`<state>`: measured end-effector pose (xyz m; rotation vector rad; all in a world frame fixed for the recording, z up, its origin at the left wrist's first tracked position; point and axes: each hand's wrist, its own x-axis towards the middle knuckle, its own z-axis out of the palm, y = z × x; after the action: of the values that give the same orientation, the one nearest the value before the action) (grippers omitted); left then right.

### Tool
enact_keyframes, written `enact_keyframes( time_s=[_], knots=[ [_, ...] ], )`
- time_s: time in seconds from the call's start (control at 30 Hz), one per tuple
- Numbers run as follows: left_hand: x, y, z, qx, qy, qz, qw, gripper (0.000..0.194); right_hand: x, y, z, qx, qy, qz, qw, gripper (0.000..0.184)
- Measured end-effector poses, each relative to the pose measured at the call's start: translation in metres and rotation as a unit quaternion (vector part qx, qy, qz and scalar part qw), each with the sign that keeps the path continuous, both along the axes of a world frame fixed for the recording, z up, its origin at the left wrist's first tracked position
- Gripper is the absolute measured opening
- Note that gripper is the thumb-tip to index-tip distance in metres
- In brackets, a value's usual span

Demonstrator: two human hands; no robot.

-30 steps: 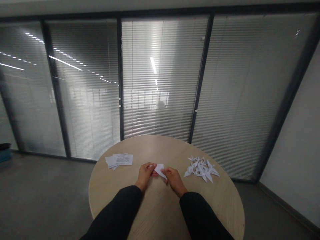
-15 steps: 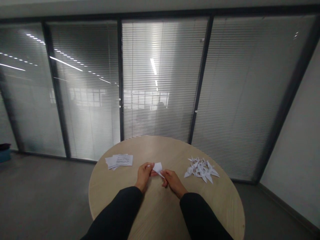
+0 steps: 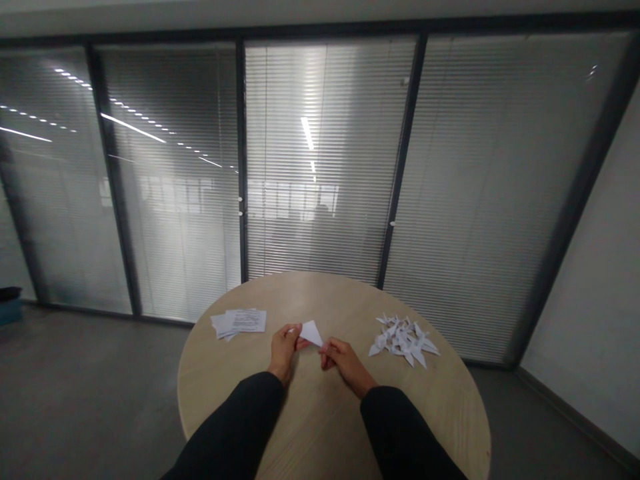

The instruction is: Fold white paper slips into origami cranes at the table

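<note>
A small folded piece of white paper (image 3: 312, 332) is held between my two hands above the middle of the table. My left hand (image 3: 284, 348) pinches its left side between thumb and fingers. At its lower right corner, the fingertips of my right hand (image 3: 344, 361) are closed on the paper. To the right lies a pile of folded white paper figures (image 3: 403, 339) with pointed tips, like paper cranes. Several flat sheets of paper (image 3: 249, 320), the top one printed with text, lie overlapping on the left.
The round wooden table (image 3: 320, 427) stands in front of a glass partition with blinds (image 3: 320, 233) and dark frames. A white wall (image 3: 590, 320) rises at the right. On the floor at the far left is a blue container (image 3: 10, 308).
My left hand has shifted slightly left and up with the paper. The paper now shows a more triangular outline, and my right fingers have curled in at its corner.
</note>
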<state>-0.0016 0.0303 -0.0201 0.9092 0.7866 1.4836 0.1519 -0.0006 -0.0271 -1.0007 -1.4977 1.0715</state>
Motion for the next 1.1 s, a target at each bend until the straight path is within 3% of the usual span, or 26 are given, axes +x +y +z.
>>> enact_keyframes(
  time_s=[0.2, 0.43, 0.57, 1.1],
  knots=[
    [-0.005, 0.005, -0.005, 0.015, 0.097, -0.012, 0.995, 0.034, 0.002, -0.002, 0.006, 0.004, 0.046, -0.025, 0.999, 0.027],
    [0.001, 0.005, -0.005, 0.112, 0.22, -0.092, 0.965, 0.044, 0.005, -0.003, 0.01, 0.01, 0.127, -0.044, 0.991, 0.029],
    [0.003, 0.003, -0.006, 0.124, 0.252, -0.134, 0.95, 0.049, 0.004, -0.005, 0.012, 0.011, 0.154, -0.046, 0.987, 0.032],
    [-0.005, -0.01, 0.007, -0.016, 0.056, -0.181, 0.982, 0.044, 0.004, -0.009, 0.014, 0.018, 0.077, -0.054, 0.995, 0.039]
  ],
)
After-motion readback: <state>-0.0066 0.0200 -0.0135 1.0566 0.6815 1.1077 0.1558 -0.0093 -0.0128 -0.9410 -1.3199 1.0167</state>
